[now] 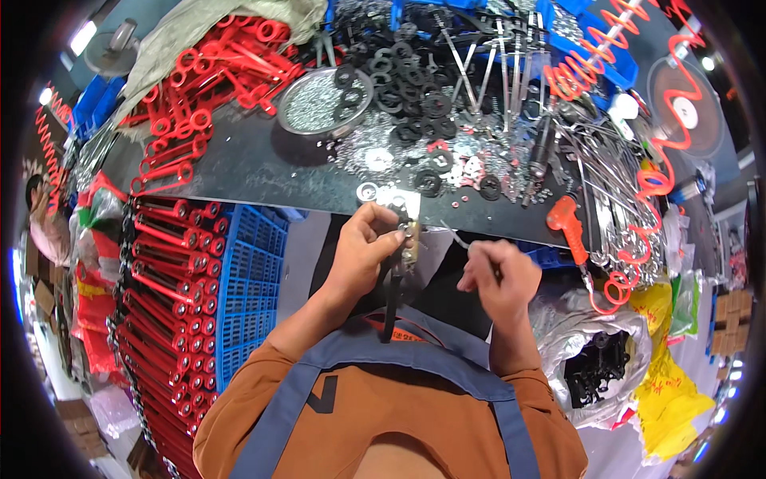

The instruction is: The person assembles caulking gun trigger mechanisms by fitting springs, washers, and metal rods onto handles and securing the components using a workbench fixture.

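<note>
At the table's front edge my left hand (361,249) is closed. Thumb and fingers pinch a long black part (392,299) with small shiny metal pieces near its upper end; its exact kind is unclear. The part's lower end hangs toward my apron. To the right, my right hand (501,275) is raised off the table with its fingers curled, slightly blurred. A thin pale metal rod (456,237) reaches from its fingertips toward the left hand. Just beyond the left hand, a small round metal ring (367,191) lies at the table edge.
Red ring-ended handles (231,68) are heaped at the back left, beside a metal bowl (323,102) of small hardware. Black rings (407,80) pile centrally. An orange-handled air tool (566,227) lies right. Red handles (175,279) stack beside a blue crate (254,279).
</note>
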Tool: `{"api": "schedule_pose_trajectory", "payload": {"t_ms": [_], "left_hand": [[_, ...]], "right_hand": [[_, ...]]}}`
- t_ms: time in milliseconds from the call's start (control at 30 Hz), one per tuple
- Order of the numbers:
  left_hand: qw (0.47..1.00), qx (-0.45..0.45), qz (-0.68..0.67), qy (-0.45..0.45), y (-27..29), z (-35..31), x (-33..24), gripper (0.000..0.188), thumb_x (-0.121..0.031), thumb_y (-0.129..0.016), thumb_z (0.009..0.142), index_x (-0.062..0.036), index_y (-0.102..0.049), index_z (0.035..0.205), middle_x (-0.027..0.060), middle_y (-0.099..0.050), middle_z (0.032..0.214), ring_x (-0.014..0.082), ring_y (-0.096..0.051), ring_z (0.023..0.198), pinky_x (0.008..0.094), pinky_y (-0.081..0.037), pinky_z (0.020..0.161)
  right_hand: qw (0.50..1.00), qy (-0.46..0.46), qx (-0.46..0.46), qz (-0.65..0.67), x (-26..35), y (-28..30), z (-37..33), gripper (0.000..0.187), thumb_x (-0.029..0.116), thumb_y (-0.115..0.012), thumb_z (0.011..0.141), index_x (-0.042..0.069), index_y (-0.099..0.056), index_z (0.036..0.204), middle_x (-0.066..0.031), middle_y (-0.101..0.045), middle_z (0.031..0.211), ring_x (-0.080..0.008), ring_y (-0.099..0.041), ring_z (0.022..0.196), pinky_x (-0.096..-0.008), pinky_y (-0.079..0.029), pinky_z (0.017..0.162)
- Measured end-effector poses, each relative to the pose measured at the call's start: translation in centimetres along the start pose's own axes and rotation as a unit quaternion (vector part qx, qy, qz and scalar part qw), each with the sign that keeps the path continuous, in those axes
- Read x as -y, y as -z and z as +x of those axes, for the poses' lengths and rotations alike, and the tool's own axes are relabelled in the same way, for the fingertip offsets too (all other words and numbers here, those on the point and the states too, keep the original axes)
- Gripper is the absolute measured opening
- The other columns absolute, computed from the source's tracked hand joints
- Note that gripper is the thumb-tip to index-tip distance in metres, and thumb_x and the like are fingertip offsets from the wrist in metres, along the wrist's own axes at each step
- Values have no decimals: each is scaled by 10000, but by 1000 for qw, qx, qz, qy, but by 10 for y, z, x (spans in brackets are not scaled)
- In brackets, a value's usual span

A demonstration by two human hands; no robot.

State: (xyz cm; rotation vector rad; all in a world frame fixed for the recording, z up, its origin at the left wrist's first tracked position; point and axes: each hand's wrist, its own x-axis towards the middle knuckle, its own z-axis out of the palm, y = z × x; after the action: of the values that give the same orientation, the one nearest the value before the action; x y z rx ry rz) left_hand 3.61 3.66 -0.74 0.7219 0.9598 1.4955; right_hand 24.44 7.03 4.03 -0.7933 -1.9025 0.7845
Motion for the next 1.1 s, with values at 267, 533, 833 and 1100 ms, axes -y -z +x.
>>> {"api": "schedule_pose_trajectory", "payload": {"t_ms": [267,533,833,1100], "left_hand": [[999,-18,11,-41,4,-6,1,180,-12,-587,836,8,-478,979,94,-593,883,133,-620,793,269,-512,720],[999,-19,37,-5,10,-3,8,159,-28,-578,834,15,-500,966,79,-586,853,94,-584,725,239,-491,627],[998,4,36,57,11,0,14,189,-31,-651,805,-5,-541,956,71,-598,889,112,-573,820,241,-452,738],[994,95,-44,43,0,-1,-4,292,-80,-639,844,21,-515,1088,103,-594,1029,123,-575,932,276,-472,827]], "right_hand": [[947,298,55,-108,2,-29,21,303,-2,-765,720,-4,-596,970,-64,-628,729,-171,-598,545,-268,-399,448],[914,314,205,-157,22,-30,42,208,-6,-749,723,-4,-605,873,-46,-579,636,-185,-565,479,-278,-409,419],[926,302,188,-129,10,-28,38,189,14,-751,731,6,-586,822,-44,-525,599,-182,-543,462,-288,-425,411],[868,402,107,-272,1,-33,21,210,44,-653,694,-52,-616,877,-36,-507,636,-124,-531,473,-246,-410,401]]}}
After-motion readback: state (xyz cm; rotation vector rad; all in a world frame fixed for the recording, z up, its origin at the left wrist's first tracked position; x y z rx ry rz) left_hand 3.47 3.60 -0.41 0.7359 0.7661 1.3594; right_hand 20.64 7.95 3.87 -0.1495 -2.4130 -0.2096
